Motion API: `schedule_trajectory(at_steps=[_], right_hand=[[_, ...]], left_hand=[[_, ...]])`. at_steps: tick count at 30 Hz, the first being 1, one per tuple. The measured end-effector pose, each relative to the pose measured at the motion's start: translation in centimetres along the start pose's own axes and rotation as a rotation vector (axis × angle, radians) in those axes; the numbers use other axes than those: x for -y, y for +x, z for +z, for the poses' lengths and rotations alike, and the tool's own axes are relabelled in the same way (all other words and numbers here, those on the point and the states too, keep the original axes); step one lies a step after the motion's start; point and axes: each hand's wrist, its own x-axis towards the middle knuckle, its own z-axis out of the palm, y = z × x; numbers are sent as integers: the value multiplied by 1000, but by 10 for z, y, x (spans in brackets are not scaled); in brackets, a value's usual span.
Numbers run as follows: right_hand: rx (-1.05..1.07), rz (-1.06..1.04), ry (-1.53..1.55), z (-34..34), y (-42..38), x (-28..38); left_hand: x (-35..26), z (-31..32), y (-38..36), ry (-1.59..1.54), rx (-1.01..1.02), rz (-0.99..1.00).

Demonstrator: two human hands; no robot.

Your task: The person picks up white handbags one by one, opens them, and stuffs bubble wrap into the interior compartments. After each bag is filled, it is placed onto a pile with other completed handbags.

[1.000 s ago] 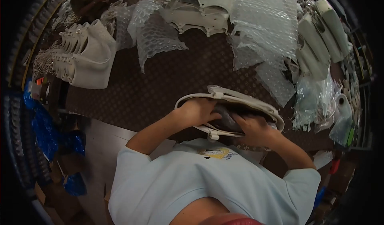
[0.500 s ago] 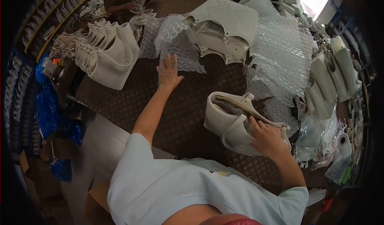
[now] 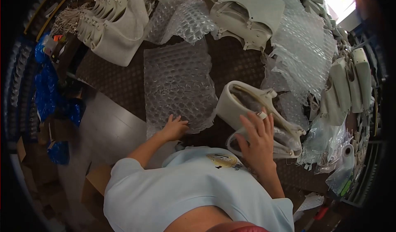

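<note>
A sheet of clear bubble wrap [image 3: 177, 79] lies spread on the dark patterned table in front of me. Over its near edge is my left hand [image 3: 174, 129], the short view of its fingers showing them apart against the plastic. To the right stands a cream handbag [image 3: 231, 104], its mouth facing up and clear plastic showing inside. My right hand [image 3: 259, 139] reaches over the bag's opening with fingers outstretched, fingertips at the rim beside a handle fitting. The bag's near handle loops partly behind this hand.
A row of cream handbags [image 3: 119, 42] stands at the back left. Another cream bag [image 3: 258, 9] lies at the back, beside more bubble wrap [image 3: 303, 38]. Several bags [image 3: 338, 91] lean at the right, near a plastic roll [image 3: 344, 162]. Blue plastic [image 3: 51, 91] hangs at the left.
A bubble-wrap sheet now lies flat in front of me. My left hand has come back from the far pile to its near edge. My right hand has shifted left and lifted from inside the bag.
</note>
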Motion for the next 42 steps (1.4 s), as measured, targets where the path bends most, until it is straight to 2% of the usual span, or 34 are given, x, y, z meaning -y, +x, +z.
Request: schedule_trajectory(at_steps=[2, 3, 5, 6, 8, 9, 11, 12, 14, 15, 16, 17, 18, 20, 21, 23, 24, 26, 30, 32, 34, 36, 37, 38, 39, 40, 42], right_hand=[[-113, 11, -91, -4, 6, 5], [-94, 2, -83, -3, 6, 10], [-350, -139, 149, -1, 8, 19], [-339, -154, 155, 8, 12, 22], [-26, -556, 546, 50, 26, 25], [54, -473, 559, 79, 37, 31], [146, -367, 469, 146, 58, 36], [154, -353, 366, 181, 67, 34], [278, -248, 272, 248, 67, 28], [278, -257, 276, 257, 62, 33], [418, -216, 132, 263, 52, 42], [561, -174, -11, 268, 47, 53], [563, -190, -6, 268, 52, 63], [1040, -213, 91, 251, 57, 81], [1053, -223, 89, 243, 66, 87], [601, -248, 284, 236, 87, 95], [612, -253, 286, 246, 90, 92], [263, -326, 221, 276, 92, 87], [439, -313, 251, 294, 76, 80], [929, -82, 594, 282, 98, 79], [317, -85, 497, 270, 113, 69], [-178, -67, 121, 276, 141, 49], [-182, -60, 117, 288, 151, 33], [-184, 74, -45, 306, 157, 15], [-185, 211, -206, 315, 159, 4], [-195, 221, -206, 307, 162, 2], [367, 368, -56, 289, 164, -4]], left_hand=[[-8, 19, -24, -24, -159, -7], [-7, 25, -31, -41, -152, -20], [-5, 29, -37, 30, -262, -15], [-7, 28, -40, 17, -266, -28], [-15, 22, -48, 15, -195, -35], [-16, 22, -56, 8, -199, -47], [-12, 26, -77, -112, -740, -372], [-2, 36, -83, -107, -743, -382], [15, 67, -95, -447, -1254, -874], [5, 48, -101, -443, -1259, -881], [-14, 14, -110, -1096, -1394, -1125], [-6, 17, -117, -1449, -1412, -1217], [1, 21, -123, -1792, -1452, -1330], [59, 99, -134, -2566, -1056, -597], [61, 103, -137, -2575, -1065, -609], [67, 104, -137, -2205, -1080, -723], [63, 95, -140, -2210, -1084, -735], [48, 47, -158, -2016, -1197, -772], [35, -21, -173, -1950, -1246, -695], [42, -42, -170, -1954, -1127, -582], [30, -80, -161, -1889, -1113, -510], [23, -97, -140, -1826, -1084, -444], [21, -104, -127, -1865, -1127, -251], [19, -110, -115, -1895, -1164, -56], [16, -113, -102, -1890, -1154, -54], [16, -114, -85, -1513, -1158, -84], [24, -96, -55, -1138, -1132, -88]])
